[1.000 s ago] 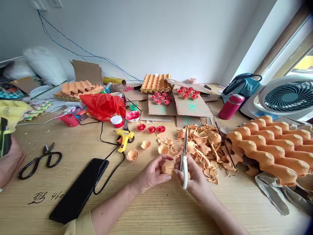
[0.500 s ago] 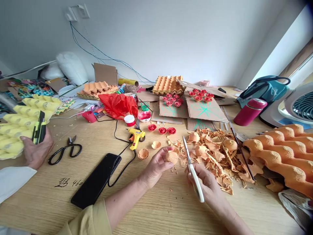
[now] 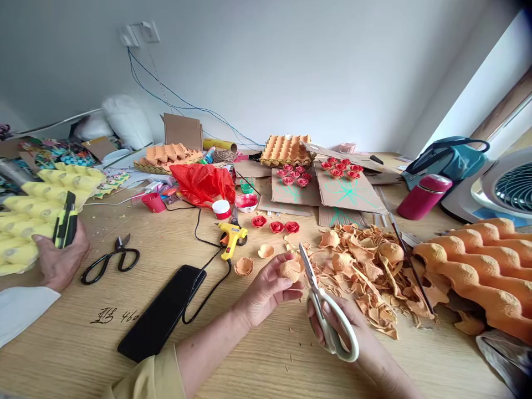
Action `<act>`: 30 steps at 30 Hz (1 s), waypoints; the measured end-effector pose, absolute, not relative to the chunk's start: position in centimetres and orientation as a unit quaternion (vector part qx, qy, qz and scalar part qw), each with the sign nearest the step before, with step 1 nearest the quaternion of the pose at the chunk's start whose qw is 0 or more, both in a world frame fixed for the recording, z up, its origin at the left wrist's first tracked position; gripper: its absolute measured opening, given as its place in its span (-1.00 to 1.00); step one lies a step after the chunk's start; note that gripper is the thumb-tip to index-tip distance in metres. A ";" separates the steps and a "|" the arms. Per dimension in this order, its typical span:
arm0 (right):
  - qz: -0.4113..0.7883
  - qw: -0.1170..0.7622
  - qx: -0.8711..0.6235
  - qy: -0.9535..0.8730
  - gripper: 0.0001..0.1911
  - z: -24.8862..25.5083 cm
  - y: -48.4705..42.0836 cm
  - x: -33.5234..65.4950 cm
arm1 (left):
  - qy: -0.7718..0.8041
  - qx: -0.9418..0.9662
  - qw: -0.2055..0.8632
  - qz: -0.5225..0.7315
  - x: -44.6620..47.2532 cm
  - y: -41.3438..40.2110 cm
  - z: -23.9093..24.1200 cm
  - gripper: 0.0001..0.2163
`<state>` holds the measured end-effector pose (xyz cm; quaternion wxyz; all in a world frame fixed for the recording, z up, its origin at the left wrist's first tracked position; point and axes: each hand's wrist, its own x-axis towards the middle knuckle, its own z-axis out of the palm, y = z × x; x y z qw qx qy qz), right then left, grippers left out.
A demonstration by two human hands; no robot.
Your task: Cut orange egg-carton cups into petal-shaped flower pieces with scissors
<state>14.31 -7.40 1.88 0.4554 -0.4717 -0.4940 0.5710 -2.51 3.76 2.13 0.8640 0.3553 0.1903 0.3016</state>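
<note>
My left hand [image 3: 270, 288] is closed around a small orange egg-carton cup [image 3: 290, 270], held just above the wooden table [image 3: 257, 366]. My right hand [image 3: 347, 327] grips white-handled scissors [image 3: 328, 318], blades pointing up-left beside the cup. A heap of orange carton scraps [image 3: 366, 271] lies just behind both hands. Two cut orange cups [image 3: 244, 266] rest left of the heap.
Another person's hand [image 3: 58, 257] at left holds a yellow egg tray [image 3: 29, 219] and a utility knife. Black scissors [image 3: 110, 259], a black phone [image 3: 162, 312], a yellow glue gun [image 3: 231, 235], red paper roses [image 3: 275, 226], an orange egg tray [image 3: 474, 271], a red flask [image 3: 421, 197] and a fan [image 3: 505, 185] lie around.
The camera view shifted left and down. My right hand drew the scissors back toward me and tilted them, while my left hand kept the cup raised.
</note>
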 end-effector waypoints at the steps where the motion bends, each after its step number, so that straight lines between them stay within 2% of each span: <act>1: 0.559 0.455 -0.481 -0.499 -0.41 2.0 -7.4 14.3 | 0.193 0.359 0.860 0.305 -2.5 3.7 2.1 -0.51; 14: 0.274 0.346 -0.630 -0.639 -0.65 1.2 -7.7 14.8 | 0.216 0.367 0.816 0.391 -2.5 4.2 2.2 -0.60; 30: 0.162 0.292 -0.623 -0.707 -0.79 1.7 -7.5 14.5 | 0.197 0.423 0.787 0.404 -2.5 3.8 3.0 -0.65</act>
